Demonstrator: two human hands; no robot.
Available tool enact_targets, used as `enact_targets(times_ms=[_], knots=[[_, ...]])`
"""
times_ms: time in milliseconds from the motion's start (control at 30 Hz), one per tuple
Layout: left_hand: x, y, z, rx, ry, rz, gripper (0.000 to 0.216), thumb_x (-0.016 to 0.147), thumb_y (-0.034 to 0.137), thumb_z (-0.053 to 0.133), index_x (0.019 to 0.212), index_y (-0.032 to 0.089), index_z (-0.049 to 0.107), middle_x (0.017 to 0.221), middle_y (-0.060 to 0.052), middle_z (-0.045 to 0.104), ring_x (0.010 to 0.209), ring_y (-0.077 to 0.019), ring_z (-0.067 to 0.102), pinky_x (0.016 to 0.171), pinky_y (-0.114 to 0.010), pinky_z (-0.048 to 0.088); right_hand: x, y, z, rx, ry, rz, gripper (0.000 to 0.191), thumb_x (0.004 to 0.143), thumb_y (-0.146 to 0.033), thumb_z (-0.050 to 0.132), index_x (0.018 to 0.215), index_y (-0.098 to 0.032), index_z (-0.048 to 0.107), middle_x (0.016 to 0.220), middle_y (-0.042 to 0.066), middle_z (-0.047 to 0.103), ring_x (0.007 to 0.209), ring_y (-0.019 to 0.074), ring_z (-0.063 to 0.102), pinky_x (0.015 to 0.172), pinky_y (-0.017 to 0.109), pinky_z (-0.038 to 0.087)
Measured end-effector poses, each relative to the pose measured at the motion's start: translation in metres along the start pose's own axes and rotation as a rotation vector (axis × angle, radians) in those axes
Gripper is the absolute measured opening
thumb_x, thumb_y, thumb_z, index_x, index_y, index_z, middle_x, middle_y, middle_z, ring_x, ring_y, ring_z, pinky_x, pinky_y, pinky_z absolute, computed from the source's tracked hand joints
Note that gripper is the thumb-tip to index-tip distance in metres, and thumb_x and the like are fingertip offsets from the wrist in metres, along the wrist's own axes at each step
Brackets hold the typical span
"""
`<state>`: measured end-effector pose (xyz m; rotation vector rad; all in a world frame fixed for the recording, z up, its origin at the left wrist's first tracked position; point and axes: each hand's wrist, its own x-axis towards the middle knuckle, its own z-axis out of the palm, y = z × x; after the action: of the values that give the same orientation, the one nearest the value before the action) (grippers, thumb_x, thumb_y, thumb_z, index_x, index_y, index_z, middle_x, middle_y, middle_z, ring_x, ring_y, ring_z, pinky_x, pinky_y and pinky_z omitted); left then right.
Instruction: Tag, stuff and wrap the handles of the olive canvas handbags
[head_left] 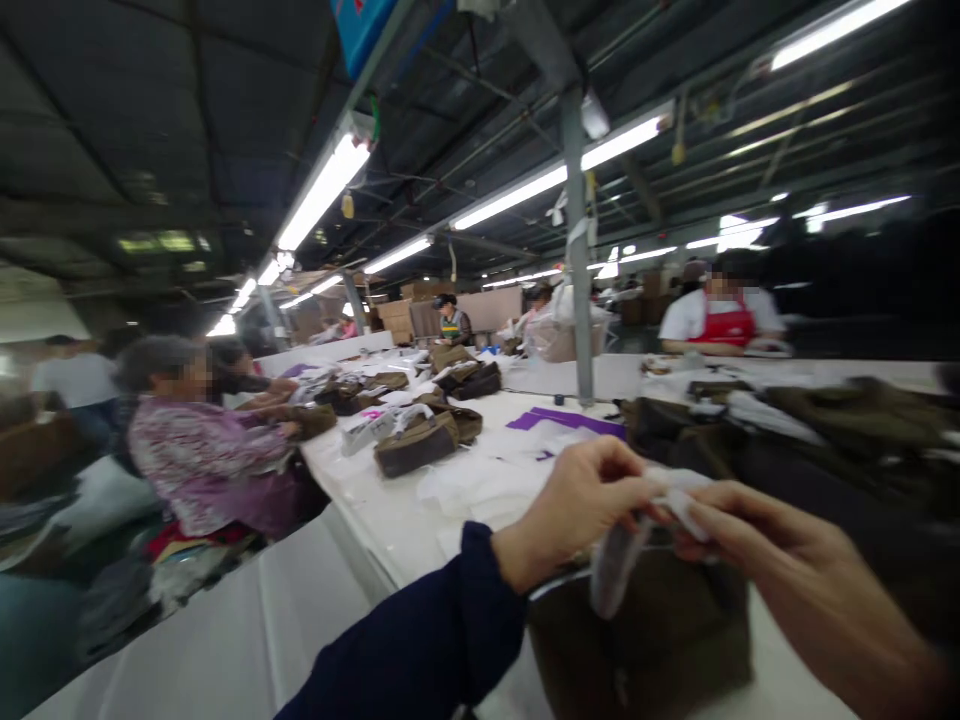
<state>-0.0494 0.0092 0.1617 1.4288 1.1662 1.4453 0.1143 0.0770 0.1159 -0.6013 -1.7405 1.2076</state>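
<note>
- Left hand (pixel 577 505): fingers pinched on a crumpled white strip (pixel 679 488), part of it hanging down.
- Right hand (pixel 780 540): fingers clamped on the same strip, just beside the left.
- The strip is above a dark olive bag (pixel 682 635).
- Purple sheets (pixel 566 421) lie farther back on the table (pixel 352 475).

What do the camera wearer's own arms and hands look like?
On the left is a dark navy cloth sleeve with a bunched cuff. The five-fingered left hand and right hand are human and gloveless. The blurred right forearm is bare where visible. No cables show.
</note>
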Motion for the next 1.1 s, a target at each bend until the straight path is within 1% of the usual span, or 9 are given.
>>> enact_targets(times_ms=[167, 333, 467, 567, 667, 767, 833, 933, 1100], knots=[[-0.002, 0.007, 0.003, 0.138, 0.04, 0.017, 0.021, 0.079, 0.032, 0.07, 0.079, 0.016, 0.056, 0.068, 0.0, 0.062, 0.063, -0.0138, 0.061, 0.053, -0.021, 0.046, 0.001, -0.01, 0.008, 0.163, -0.023, 0.01, 0.032, 0.079, -0.049, 0.069, 0.067, -0.019, 0.064, 0.071, 0.005, 0.062, 0.067, 0.0174, 0.058, 0.062, 0.029, 0.053], [-0.009, 0.013, 0.007, 0.336, 0.056, 0.018, 0.023, 0.079, 0.037, 0.07, 0.079, 0.016, 0.061, 0.067, 0.0, 0.062, 0.06, -0.0132, 0.056, 0.055, -0.022, 0.046, -0.007, -0.015, 0.015, 0.291, 0.015, -0.022, 0.026, 0.079, -0.038, 0.068, 0.068, -0.017, 0.06, 0.066, 0.0, 0.058, 0.059, 0.0123, 0.057, 0.057, 0.024, 0.052], [-0.003, -0.001, -0.013, 0.252, 0.011, -0.196, 0.031, 0.08, 0.046, 0.069, 0.095, 0.02, 0.064, 0.079, 0.0, 0.066, 0.069, -0.0164, 0.06, 0.063, -0.024, 0.05, -0.003, -0.014, 0.014, 0.35, -0.062, 0.032, 0.025, 0.075, -0.036, 0.07, 0.069, -0.015, 0.058, 0.062, -0.003, 0.056, 0.055, 0.0096, 0.056, 0.055, 0.022, 0.052], [0.01, -0.016, -0.026, 0.177, 0.003, -0.252, 0.036, 0.074, 0.047, 0.075, 0.098, 0.024, 0.063, 0.077, 0.003, 0.064, 0.068, -0.015, 0.057, 0.06, -0.021, 0.05, 0.007, -0.013, 0.013, 0.369, -0.093, 0.1, 0.025, 0.071, -0.034, 0.073, 0.066, -0.015, 0.056, 0.059, -0.004, 0.054, 0.055, 0.0088, 0.056, 0.054, 0.019, 0.051], [0.015, -0.015, -0.026, 0.217, 0.022, -0.213, 0.036, 0.07, 0.042, 0.08, 0.095, 0.022, 0.062, 0.074, 0.005, 0.062, 0.062, -0.0117, 0.053, 0.055, -0.018, 0.046, 0.012, -0.012, 0.015, 0.348, -0.103, 0.077, 0.023, 0.074, -0.034, 0.072, 0.071, -0.016, 0.058, 0.064, -0.004, 0.055, 0.056, 0.0086, 0.055, 0.053, 0.019, 0.051], [0.008, 0.001, -0.01, 0.173, 0.097, -0.104, 0.027, 0.076, 0.036, 0.076, 0.089, 0.019, 0.059, 0.07, 0.006, 0.057, 0.058, -0.0085, 0.05, 0.05, -0.017, 0.043, 0.007, -0.012, 0.022, 0.312, 0.039, -0.022, 0.028, 0.077, -0.041, 0.072, 0.086, -0.019, 0.057, 0.077, -0.003, 0.057, 0.063, 0.0108, 0.057, 0.053, 0.021, 0.052], [0.004, 0.009, 0.002, 0.122, 0.119, -0.016, 0.021, 0.078, 0.029, 0.072, 0.084, 0.018, 0.054, 0.068, 0.006, 0.055, 0.055, -0.0078, 0.05, 0.05, -0.018, 0.043, 0.003, -0.013, 0.025, 0.256, 0.122, -0.077, 0.029, 0.082, -0.044, 0.069, 0.085, -0.02, 0.053, 0.079, -0.002, 0.056, 0.068, 0.0124, 0.057, 0.056, 0.022, 0.053], [0.007, 0.011, 0.007, 0.044, 0.092, 0.083, 0.018, 0.077, 0.02, 0.067, 0.083, 0.019, 0.05, 0.063, 0.007, 0.052, 0.049, -0.0069, 0.048, 0.047, -0.018, 0.04, 0.004, -0.01, 0.027, 0.098, 0.064, -0.118, 0.029, 0.086, -0.046, 0.065, 0.079, -0.018, 0.06, 0.077, 0.002, 0.06, 0.071, 0.0145, 0.058, 0.064, 0.024, 0.055], [0.008, 0.016, -0.003, -0.104, 0.083, 0.165, 0.029, 0.071, 0.027, 0.075, 0.083, 0.018, 0.05, 0.067, 0.006, 0.052, 0.045, -0.0049, 0.044, 0.04, -0.018, 0.035, 0.009, -0.004, 0.027, 0.201, 0.028, -0.081, 0.03, 0.077, -0.051, 0.072, 0.085, -0.022, 0.071, 0.089, 0.008, 0.07, 0.078, 0.0233, 0.068, 0.073, 0.032, 0.06]])
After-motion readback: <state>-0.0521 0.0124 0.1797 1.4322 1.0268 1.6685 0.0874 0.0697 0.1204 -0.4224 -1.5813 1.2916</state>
